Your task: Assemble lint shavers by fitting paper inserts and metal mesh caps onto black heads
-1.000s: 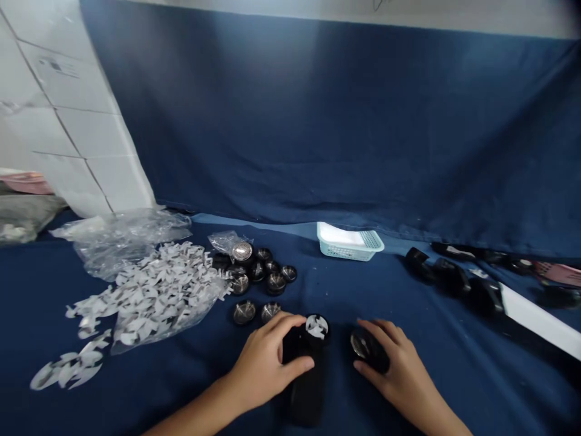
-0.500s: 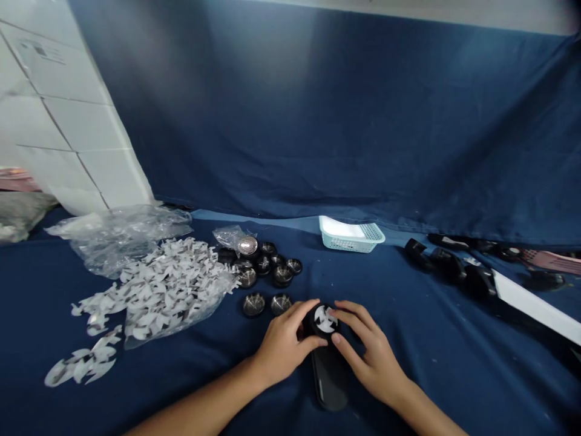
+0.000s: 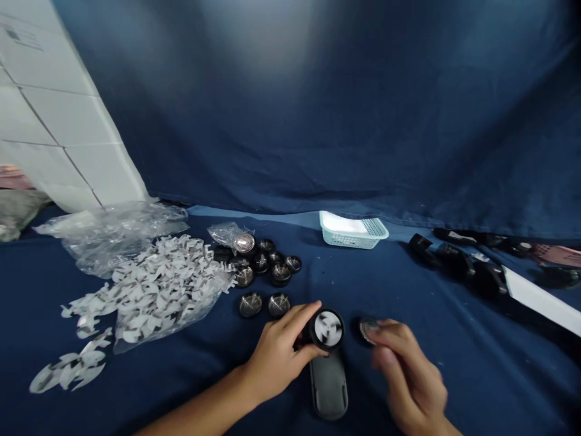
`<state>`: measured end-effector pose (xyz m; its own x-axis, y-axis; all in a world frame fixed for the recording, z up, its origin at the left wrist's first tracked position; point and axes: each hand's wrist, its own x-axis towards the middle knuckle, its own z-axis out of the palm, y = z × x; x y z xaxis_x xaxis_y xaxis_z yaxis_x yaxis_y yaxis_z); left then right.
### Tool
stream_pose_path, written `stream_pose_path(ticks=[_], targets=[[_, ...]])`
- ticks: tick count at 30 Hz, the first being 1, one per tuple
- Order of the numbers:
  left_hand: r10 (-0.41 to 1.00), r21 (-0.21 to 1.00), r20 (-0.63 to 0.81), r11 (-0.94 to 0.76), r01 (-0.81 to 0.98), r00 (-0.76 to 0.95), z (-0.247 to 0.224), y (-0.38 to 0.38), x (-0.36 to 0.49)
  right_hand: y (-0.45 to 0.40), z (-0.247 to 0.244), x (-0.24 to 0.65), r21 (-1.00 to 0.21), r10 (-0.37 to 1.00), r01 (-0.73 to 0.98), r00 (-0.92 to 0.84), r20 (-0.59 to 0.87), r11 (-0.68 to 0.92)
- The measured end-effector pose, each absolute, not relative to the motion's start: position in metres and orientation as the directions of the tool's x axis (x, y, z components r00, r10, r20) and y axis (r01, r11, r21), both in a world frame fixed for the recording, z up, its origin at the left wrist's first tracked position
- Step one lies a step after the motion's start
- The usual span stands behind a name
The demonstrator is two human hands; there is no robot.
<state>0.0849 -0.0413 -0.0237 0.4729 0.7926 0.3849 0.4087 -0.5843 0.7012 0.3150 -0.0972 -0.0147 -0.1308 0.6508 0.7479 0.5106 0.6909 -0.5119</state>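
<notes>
My left hand (image 3: 284,348) is closed round the round head of a black lint remover (image 3: 330,387), whose long body points toward me on the blue cloth. Set in the head is a pale three-armed blade (image 3: 328,329), facing up and slightly smeared. To the right, my right hand (image 3: 411,372) pinches a round black-rimmed mesh cap (image 3: 367,330) at its right edge, apart from the lint remover. Part of that cap is hidden under the fingers, and the hand is blurred.
Several round mesh caps (image 3: 250,304) lie left of centre. Farther left, pale blades (image 3: 167,284) are heaped on a clear plastic bag (image 3: 122,230). A light-blue basket (image 3: 354,241) stands by the hanging blue curtain (image 3: 318,121). Black parts (image 3: 454,261) and a white strip (image 3: 540,303) are at right.
My right hand has left the lint remover's blade and moved right, onto the mesh cap. My left hand stays on the head. The view has shifted slightly.
</notes>
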Motion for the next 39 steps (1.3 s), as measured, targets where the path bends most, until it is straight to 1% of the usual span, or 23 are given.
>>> stream_pose_path(ticks=[1, 3, 5, 8, 10, 15, 16, 18, 21, 24, 26, 27, 29, 32, 34, 35, 36, 39], targets=[[0.792, 0.699, 0.384, -0.585, 0.412, 0.474, -0.023, -0.041, 0.084, -0.1, -0.015, 0.317, -0.51, 0.615, 0.488, -0.072, 0.786, 0.709], [0.797, 0.693, 0.374, -0.58, 0.428, 0.475, -0.022, -0.042, 0.083, -0.105, -0.013, 0.318, -0.501, 0.588, 0.465, -0.053, 0.807, 0.73], [0.799, 0.681, 0.361, -0.578, 0.449, 0.481, -0.02, -0.042, 0.083, -0.106, -0.01, 0.315, -0.485, 0.615, 0.502, -0.123, 0.779, 0.716], [0.792, 0.656, 0.358, -0.591, 0.47, 0.495, -0.018, -0.043, 0.083, -0.102, -0.006, 0.31, -0.447, 0.697, 0.622, -0.235, 0.677, 0.643], [0.786, 0.638, 0.366, -0.601, 0.481, 0.498, -0.017, -0.044, 0.083, -0.099, -0.005, 0.308, -0.415, 0.709, 0.653, -0.277, 0.649, 0.634], [0.793, 0.641, 0.366, -0.594, 0.486, 0.487, -0.018, -0.044, 0.083, -0.099, -0.003, 0.314, -0.421, 0.606, 0.504, -0.288, 0.741, 0.754], [0.793, 0.643, 0.365, -0.594, 0.484, 0.488, -0.018, -0.044, 0.083, -0.099, -0.003, 0.315, -0.413, 0.594, 0.495, -0.291, 0.75, 0.764], [0.782, 0.635, 0.379, -0.609, 0.476, 0.495, -0.018, -0.044, 0.083, -0.099, -0.002, 0.315, -0.407, 0.614, 0.528, -0.307, 0.727, 0.745], [0.756, 0.608, 0.412, -0.644, 0.465, 0.509, -0.019, -0.044, 0.083, -0.099, -0.004, 0.314, -0.471, 0.702, 0.568, -0.297, 0.648, 0.675], [0.759, 0.601, 0.415, -0.643, 0.475, 0.502, -0.02, -0.045, 0.083, -0.103, -0.009, 0.314, -0.545, 0.666, 0.429, -0.208, 0.716, 0.72], [0.762, 0.603, 0.414, -0.639, 0.477, 0.497, -0.02, -0.045, 0.083, -0.106, -0.012, 0.314, -0.554, 0.621, 0.337, -0.132, 0.772, 0.761], [0.759, 0.602, 0.418, -0.643, 0.473, 0.499, -0.02, -0.045, 0.083, -0.107, -0.013, 0.313, -0.561, 0.622, 0.333, -0.111, 0.775, 0.758], [0.749, 0.598, 0.429, -0.655, 0.463, 0.505, -0.019, -0.045, 0.084, -0.107, -0.013, 0.312, -0.578, 0.669, 0.416, -0.108, 0.735, 0.702], [0.726, 0.583, 0.444, -0.679, 0.446, 0.525, -0.018, -0.047, 0.084, -0.101, -0.013, 0.31, -0.595, 0.8, 0.577, -0.187, 0.571, 0.559], [0.716, 0.571, 0.447, -0.69, 0.446, 0.536, -0.017, -0.048, 0.085, -0.097, -0.013, 0.311, -0.603, 0.842, 0.607, -0.234, 0.487, 0.517], [0.717, 0.566, 0.448, -0.69, 0.45, 0.534, -0.018, -0.048, 0.085, -0.095, -0.014, 0.312, -0.616, 0.843, 0.595, -0.229, 0.486, 0.516], [0.72, 0.565, 0.448, -0.687, 0.457, 0.53, -0.018, -0.048, 0.085, -0.095, -0.015, 0.314, -0.63, 0.832, 0.57, -0.2, 0.517, 0.528], [0.73, 0.58, 0.445, -0.676, 0.454, 0.519, -0.019, -0.048, 0.086, -0.095, -0.016, 0.32, -0.65, 0.746, 0.456, -0.046, 0.665, 0.608]])
